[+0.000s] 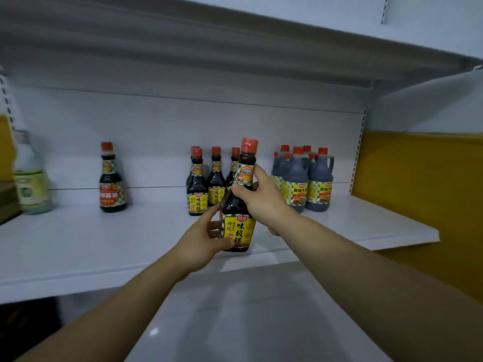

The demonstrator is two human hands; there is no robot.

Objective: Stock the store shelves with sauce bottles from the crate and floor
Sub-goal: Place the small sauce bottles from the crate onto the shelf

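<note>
Head view: a sauce bottle (239, 228) with dark contents, a red cap and a yellow label stands upright over the front strip of a white shelf (104, 244), held by both hands. The right hand (257, 199) grasps it high up, with fingers curled round the neck just under the cap. The left hand (203, 241) grasps it low down, with the thumb laid across the bottom of the label and the fingers wrapped behind the body. Whether the base rests on the shelf or sits just above it cannot be told.

Just behind the held bottle, slightly to its left, a cluster of matching bottles (206, 184) with the same yellow labels stands close together near the back panel. Behind it to the right is a tight group of larger dark jugs (303, 178) with side handles and red caps. Well to its left stands a single dark bottle with a red label (112, 178), set apart from the others. Farther left still, at the frame edge, is a pale bottle (31, 184), too blurred to read.

Above the held bottle runs the underside of an upper shelf (209, 48); below it, under the forearms, a lower shelf (261, 309) shows white and glossy. Far to its right is a yellow wall (418, 192).
</note>
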